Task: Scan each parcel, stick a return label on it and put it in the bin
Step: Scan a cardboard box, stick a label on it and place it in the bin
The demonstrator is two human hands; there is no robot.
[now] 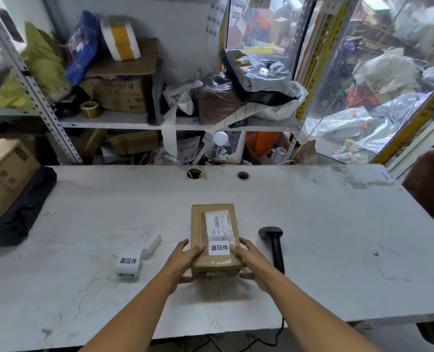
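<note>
Parcel (214,240): flat brown cardboard box, lying on the table (325,250) at mid-width, closer to the near edge than the far. Shipping label (219,224) with barcode on its top face; white return label (219,247) with black characters stuck just below it, toward the near end.

Left hand (185,261): grips the parcel's left near corner, fingers over the top face beside the return label, thumb at the near end.

Right hand (249,260): grips the right near corner likewise, fingertips touching the return label's right edge, thumb under the near end.

Scanner (274,243): black, handheld, lying just right of the parcel, apart from it; cable drops over the near edge.

Label strip (132,261): white return labels, partly unrolled, left of the parcel, near it.

Table: white, scuffed, two round cable holes (243,175) along the far edge. Broad bare stretches right of the scanner and at the far half.

Carton (2,179): brown, on black cloth (25,212), far left corner.

Shelving (160,121): metal, behind the far edge, crowded with boxes, tape rolls, bagged parcels. Clear plastic sheeting (376,85) at the right, bags heaped behind it.
</note>
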